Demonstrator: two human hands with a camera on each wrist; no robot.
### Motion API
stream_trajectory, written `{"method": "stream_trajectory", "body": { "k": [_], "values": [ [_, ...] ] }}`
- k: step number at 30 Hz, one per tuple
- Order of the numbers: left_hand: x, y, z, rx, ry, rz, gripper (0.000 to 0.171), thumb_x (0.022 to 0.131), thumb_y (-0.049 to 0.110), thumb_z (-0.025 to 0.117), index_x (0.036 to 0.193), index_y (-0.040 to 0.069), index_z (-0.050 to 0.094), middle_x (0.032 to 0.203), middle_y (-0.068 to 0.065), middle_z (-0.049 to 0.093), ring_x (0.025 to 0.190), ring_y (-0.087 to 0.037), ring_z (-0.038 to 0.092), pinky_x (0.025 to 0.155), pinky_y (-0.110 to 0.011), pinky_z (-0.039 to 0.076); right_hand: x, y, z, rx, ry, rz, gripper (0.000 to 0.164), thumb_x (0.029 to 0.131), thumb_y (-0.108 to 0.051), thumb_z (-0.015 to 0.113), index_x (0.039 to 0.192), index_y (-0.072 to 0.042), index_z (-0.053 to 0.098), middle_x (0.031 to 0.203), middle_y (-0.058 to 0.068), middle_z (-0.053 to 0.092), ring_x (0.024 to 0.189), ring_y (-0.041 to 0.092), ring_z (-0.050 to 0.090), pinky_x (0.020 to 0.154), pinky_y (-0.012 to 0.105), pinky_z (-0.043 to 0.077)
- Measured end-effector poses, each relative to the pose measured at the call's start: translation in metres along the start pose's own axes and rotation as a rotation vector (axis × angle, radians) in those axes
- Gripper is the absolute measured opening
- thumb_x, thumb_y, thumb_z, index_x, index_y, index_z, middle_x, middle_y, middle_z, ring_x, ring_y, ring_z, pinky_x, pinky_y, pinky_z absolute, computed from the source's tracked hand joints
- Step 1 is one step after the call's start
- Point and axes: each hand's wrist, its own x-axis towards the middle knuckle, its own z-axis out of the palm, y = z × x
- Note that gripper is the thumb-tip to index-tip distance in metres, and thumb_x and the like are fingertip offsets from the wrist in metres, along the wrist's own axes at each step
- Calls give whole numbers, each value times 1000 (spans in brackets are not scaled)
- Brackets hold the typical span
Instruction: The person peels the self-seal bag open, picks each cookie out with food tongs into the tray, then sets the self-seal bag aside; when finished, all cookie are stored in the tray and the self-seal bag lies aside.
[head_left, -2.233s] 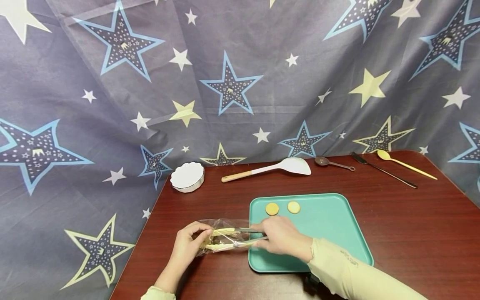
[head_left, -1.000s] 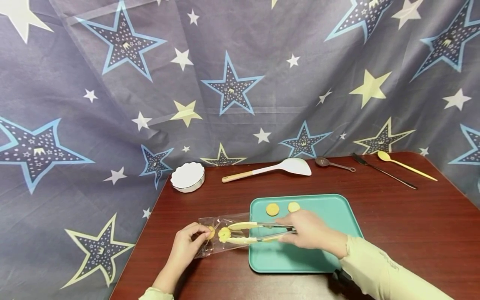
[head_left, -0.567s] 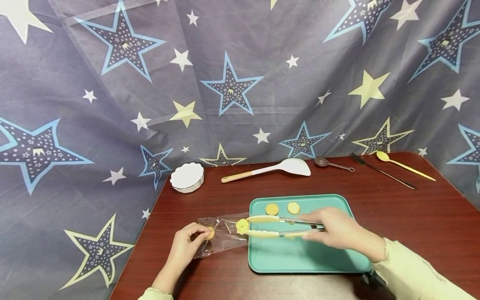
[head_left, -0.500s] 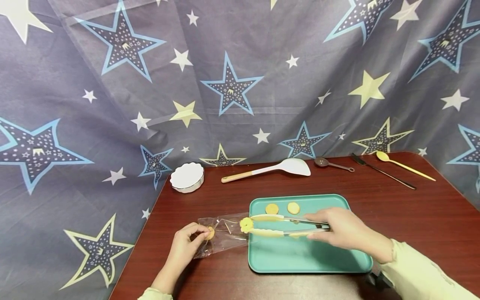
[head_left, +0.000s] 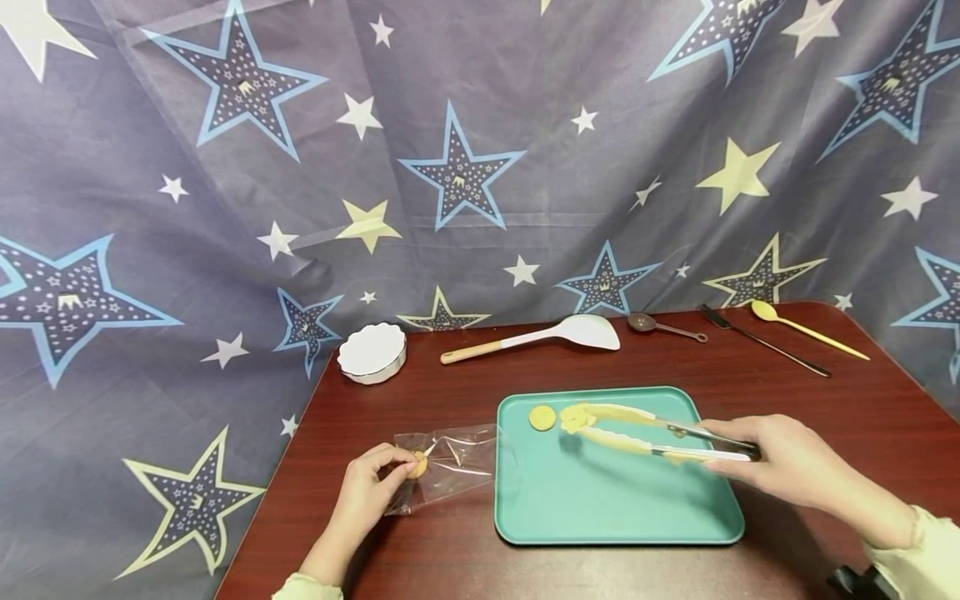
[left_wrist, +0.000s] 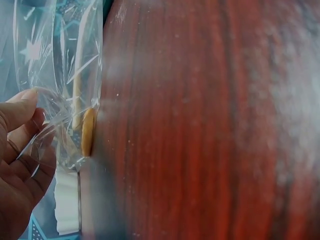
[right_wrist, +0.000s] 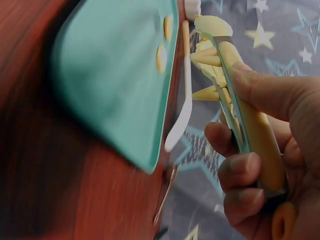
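In the head view my left hand (head_left: 371, 483) pinches the closed end of a clear plastic bag (head_left: 461, 458), whose mouth lies over the left rim of a teal tray (head_left: 615, 500). A round biscuit (left_wrist: 88, 131) sits inside the bag close to my fingertips. My right hand (head_left: 776, 454) grips yellow-tipped kitchen tongs (right_wrist: 255, 125), thumb on one arm and fingers curled round the other. The tongs' scalloped tips come together above the tray; whether anything is between them I cannot tell. Two biscuits, one left (right_wrist: 167, 28) and one right (right_wrist: 161, 57), lie on the tray; in the head view the tips hide the right one.
Along the back of the dark red table stand or lie a white fluted dish (head_left: 372, 353), a white spatula (head_left: 588, 331), a brown measuring spoon (head_left: 643, 322), a thin dark utensil (head_left: 765, 340) and a yellow spoon (head_left: 767, 311). A star-patterned cloth (head_left: 525, 125) hangs behind.
My right hand has drawn the tongs out of the bag and moved right and back, bringing their tips over the tray's far side. The left hand keeps its hold on the bag.
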Motion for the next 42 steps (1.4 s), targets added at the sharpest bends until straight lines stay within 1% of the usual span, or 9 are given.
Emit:
{"method": "stream_trajectory", "body": {
  "k": [5, 10, 19, 21, 26, 29, 35, 38, 42],
  "values": [
    [-1, -3, 0, 11, 1, 35, 19, 71, -14, 77, 79, 3, 71, 77, -8, 68, 67, -21, 61, 61, -17, 45, -18, 21, -11, -42, -29, 146, 45, 80, -41, 79, 116, -15, 73, 96, -5, 72, 72, -2, 53, 58, 27, 43],
    [0, 3, -3, 0, -18, -12, 17, 73, -14, 76, 79, 1, 72, 77, -10, 69, 68, -25, 62, 60, -21, 47, -31, 37, -14, -68, -84, 242, 50, 79, -44, 79, 117, -12, 72, 91, -3, 71, 67, 0, 46, 57, 27, 37],
    [0, 5, -5, 1, -41, -75, 15, 74, -12, 76, 80, 2, 72, 79, -8, 69, 69, -25, 63, 59, -29, 50, -31, 50, -6, -86, -149, 272, 54, 81, -47, 76, 118, -8, 70, 93, 5, 72, 74, 11, 57, 59, 34, 42],
    [0, 5, -6, 0, -43, -73, 15, 74, -12, 76, 80, 2, 72, 79, -8, 69, 69, -26, 64, 59, -30, 50, -30, 50, -5, -82, -186, 292, 58, 83, -50, 73, 122, -7, 68, 81, 2, 70, 67, 9, 52, 56, 32, 39],
    [0, 3, -5, -7, -38, -66, 16, 74, -13, 75, 80, 2, 72, 79, -9, 69, 69, -26, 63, 59, -31, 50, -29, 48, -6, -83, -203, 307, 64, 83, -55, 71, 126, -7, 66, 73, -6, 65, 63, 6, 48, 55, 30, 37],
    [-1, -4, -2, -15, -30, -52, 17, 74, -13, 75, 80, 2, 72, 79, -9, 69, 68, -26, 63, 58, -30, 50, -29, 46, -9, -94, -167, 285, 62, 81, -52, 74, 123, -7, 67, 86, -3, 70, 70, 8, 54, 57, 33, 41],
    [-5, -28, 2, -19, -37, -53, 17, 75, -7, 78, 82, 9, 74, 82, -2, 70, 73, -17, 65, 61, -25, 50, -24, 30, -8, -51, -106, 239, 55, 81, -47, 76, 122, -10, 69, 93, -3, 71, 67, 2, 47, 58, 28, 39],
    [-6, -34, 2, -27, -49, -65, 17, 77, -3, 78, 82, 13, 74, 83, 3, 70, 74, -12, 64, 62, -23, 50, -18, 19, -4, -22, -79, 168, 51, 81, -45, 76, 121, -14, 70, 93, -9, 69, 65, -2, 43, 58, 25, 35],
    [-7, -35, 1, -40, -57, -92, 17, 77, -1, 79, 83, 14, 75, 83, 7, 69, 74, -10, 63, 63, -23, 50, -7, 5, 4, -6, -43, 39, 46, 79, -42, 79, 117, -16, 72, 98, -9, 71, 74, -2, 54, 60, 26, 41]
  ]
}}
